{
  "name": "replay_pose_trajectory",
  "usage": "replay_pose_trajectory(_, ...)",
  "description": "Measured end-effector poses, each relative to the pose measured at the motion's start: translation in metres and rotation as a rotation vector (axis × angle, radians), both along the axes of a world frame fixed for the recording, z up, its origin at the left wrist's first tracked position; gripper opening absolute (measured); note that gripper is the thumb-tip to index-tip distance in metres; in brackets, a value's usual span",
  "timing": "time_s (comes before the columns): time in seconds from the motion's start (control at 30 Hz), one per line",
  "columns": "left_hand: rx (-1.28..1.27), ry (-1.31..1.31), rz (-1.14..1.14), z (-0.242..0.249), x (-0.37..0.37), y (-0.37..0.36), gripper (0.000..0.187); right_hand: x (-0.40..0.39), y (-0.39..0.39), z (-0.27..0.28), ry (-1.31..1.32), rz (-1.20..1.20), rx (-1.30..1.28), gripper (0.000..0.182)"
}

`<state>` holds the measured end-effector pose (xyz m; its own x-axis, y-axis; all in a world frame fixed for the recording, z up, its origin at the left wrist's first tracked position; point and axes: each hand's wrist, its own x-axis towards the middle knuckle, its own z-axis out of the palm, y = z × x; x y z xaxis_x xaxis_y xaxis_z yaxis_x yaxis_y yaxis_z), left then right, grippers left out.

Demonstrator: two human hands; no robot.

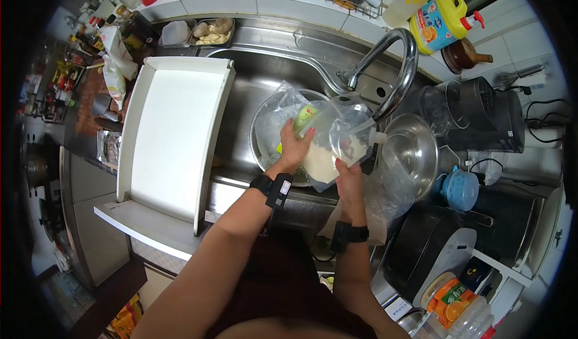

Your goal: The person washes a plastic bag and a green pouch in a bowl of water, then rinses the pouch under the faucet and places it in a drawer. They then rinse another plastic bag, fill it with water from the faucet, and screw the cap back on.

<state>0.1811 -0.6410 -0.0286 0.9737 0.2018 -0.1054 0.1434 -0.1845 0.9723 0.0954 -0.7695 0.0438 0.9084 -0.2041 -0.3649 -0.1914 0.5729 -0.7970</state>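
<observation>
A clear plastic pouch (322, 158) with cream-coloured contents, perhaps rice or flour, is held over the sink between my two hands. A pale spout (378, 137) shows at its right side. My left hand (295, 146) grips the pouch's left edge, beside a crumpled clear bag (274, 119) with a green label. Lower down, my right hand (349, 182) pinches the right part, thumb in front and other fingers hidden behind. Beneath the bags stands a round metal basin (255, 143), largely covered. Both wrists wear black bands.
A white drawer (165, 134) leans across the sink's left side. The curved faucet (409, 56) arches over at the right. Further right are a steel pot (415, 149), loose clear plastic (394, 188) and a black appliance (427, 246). Bottles and a food tray (212, 31) line the back.
</observation>
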Motion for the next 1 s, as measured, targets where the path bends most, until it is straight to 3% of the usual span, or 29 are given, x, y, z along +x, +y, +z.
replay_pose_trajectory(0.03,0.248,-0.132,-0.054,-0.001,0.006,0.005,0.056,-0.001,0.0,0.001,0.012,0.051,0.014,0.042)
replay_pose_trajectory(0.13,-0.357,0.122,-0.288,0.024,0.016,0.009,0.048,-0.002,-0.001,-0.002,0.022,0.103,0.036,0.042)
replay_pose_trajectory(0.27,-0.442,0.111,-0.306,0.047,0.023,0.013,0.028,-0.005,-0.008,-0.019,0.053,0.179,-0.052,0.041)
replay_pose_trajectory(0.37,-0.527,0.234,-0.357,0.041,0.025,0.02,0.015,0.0,-0.014,-0.019,0.201,0.115,-0.352,0.025)
replay_pose_trajectory(0.47,-0.499,0.242,-0.343,0.013,0.022,0.025,0.013,0.009,-0.016,-0.01,0.087,-0.075,-0.36,0.026)
replay_pose_trajectory(0.57,-0.577,0.307,-0.327,0.014,0.02,0.028,0.015,0.015,-0.013,0.004,0.099,-0.085,-0.468,0.032)
replay_pose_trajectory(0.63,-0.628,0.355,-0.285,0.029,0.018,0.023,0.017,0.014,-0.012,0.002,0.099,-0.102,-0.321,0.032)
replay_pose_trajectory(0.73,-0.407,-0.026,-0.273,0.021,0.015,0.007,0.042,0.014,-0.006,0.004,0.095,-0.147,-0.243,0.033)
replay_pose_trajectory(0.83,0.029,-0.15,-0.326,0.024,0.003,0.002,0.079,0.016,-0.002,0.001,0.071,-0.171,-0.252,0.033)
replay_pose_trajectory(0.93,0.064,-0.098,-0.359,0.039,-0.01,-0.003,0.097,0.018,-0.001,-0.003,0.035,-0.18,-0.227,0.033)
replay_pose_trajectory(1.0,0.027,-0.04,-0.5,0.049,-0.021,-0.007,0.097,0.018,0.001,-0.001,0.011,-0.185,-0.222,0.032)
